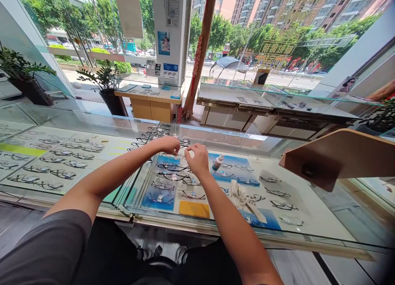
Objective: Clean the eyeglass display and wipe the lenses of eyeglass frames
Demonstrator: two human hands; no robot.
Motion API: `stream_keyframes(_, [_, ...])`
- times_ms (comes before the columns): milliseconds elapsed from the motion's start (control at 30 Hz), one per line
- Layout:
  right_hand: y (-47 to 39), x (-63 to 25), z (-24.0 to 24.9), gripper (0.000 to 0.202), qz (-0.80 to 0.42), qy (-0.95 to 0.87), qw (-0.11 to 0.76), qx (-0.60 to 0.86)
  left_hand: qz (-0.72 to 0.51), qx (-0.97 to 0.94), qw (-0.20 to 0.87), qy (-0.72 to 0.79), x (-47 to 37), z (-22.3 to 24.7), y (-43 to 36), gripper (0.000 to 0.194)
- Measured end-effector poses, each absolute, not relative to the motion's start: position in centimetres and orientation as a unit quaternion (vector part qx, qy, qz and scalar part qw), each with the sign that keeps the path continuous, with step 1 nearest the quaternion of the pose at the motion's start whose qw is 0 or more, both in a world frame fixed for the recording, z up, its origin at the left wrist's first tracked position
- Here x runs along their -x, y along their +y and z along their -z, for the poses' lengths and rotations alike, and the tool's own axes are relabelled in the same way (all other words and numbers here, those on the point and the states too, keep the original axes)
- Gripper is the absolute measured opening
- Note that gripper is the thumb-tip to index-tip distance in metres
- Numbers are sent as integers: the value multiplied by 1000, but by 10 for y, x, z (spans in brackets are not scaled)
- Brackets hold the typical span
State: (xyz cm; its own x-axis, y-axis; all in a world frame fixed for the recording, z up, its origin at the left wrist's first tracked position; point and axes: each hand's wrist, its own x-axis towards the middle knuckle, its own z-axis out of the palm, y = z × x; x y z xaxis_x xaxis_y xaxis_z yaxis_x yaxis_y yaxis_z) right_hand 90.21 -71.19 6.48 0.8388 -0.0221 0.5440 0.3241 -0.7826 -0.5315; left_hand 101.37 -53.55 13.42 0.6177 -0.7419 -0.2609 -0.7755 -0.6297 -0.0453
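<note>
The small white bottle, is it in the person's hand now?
No, the white bottle is on the glass display case, apart from the left hand and the right hand.

Dk grey short-sleeve tee (pixel 40 252), L sleeve (pixel 66 229) kinda creased w/ the hem abv the elbow, plus plain blk pants (pixel 106 248) and dk/light striped shoes (pixel 182 254), mostly hidden so can't ID the type tbh, w/ bare forearms (pixel 123 169) and bare hands (pixel 197 158).

The glass counter (pixel 324 211) carries a small white bottle (pixel 217 163), crumpled pale cloth (pixel 237 195) and dark-framed eyeglasses (pixel 158 130).
</note>
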Motion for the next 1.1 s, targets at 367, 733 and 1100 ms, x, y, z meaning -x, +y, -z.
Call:
stream_keyframes(367, [-713, -897, -75, 20, 250, -74, 325, 909, -62, 922, 73, 376, -1018, -147, -533, 20])
stream_keyframes(733, [-710, -894, -82, 20, 287, 5, 374, 882, -38, 868, 14, 496, -921, -126, -508, 31])
stream_keyframes(1100, [-705, -890, -84, 20, 270, -2, 351, 897, 8, 886, 21, 463, -954, -113, -509, 16])
